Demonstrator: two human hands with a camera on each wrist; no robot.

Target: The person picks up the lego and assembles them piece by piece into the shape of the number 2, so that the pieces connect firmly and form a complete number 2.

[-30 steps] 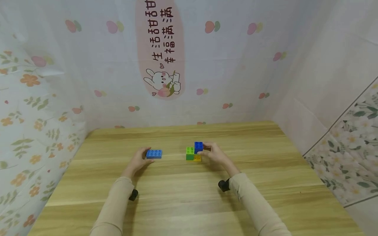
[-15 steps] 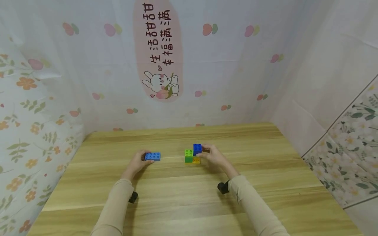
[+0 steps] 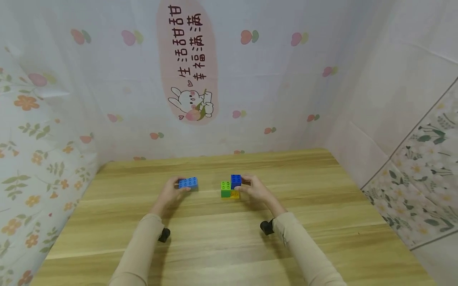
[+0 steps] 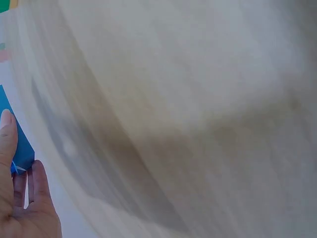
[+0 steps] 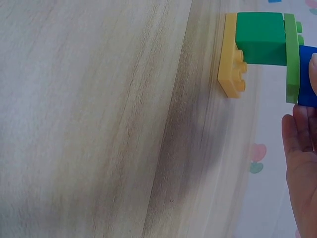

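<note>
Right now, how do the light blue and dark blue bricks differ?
The light blue brick is long, two studs by four; the dark blue brick is square, two by two. The left hand holds the light blue brick by itself; the right hand holds the dark blue brick on the lime plate. Both are studded.

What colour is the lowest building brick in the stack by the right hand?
The lowest building brick is yellow, clearest in the right wrist view.

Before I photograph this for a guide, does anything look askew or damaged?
Nothing looks damaged; one oddity: the light green brick juts past the dark green brick, leaving a gap above the yellow brick.
</note>
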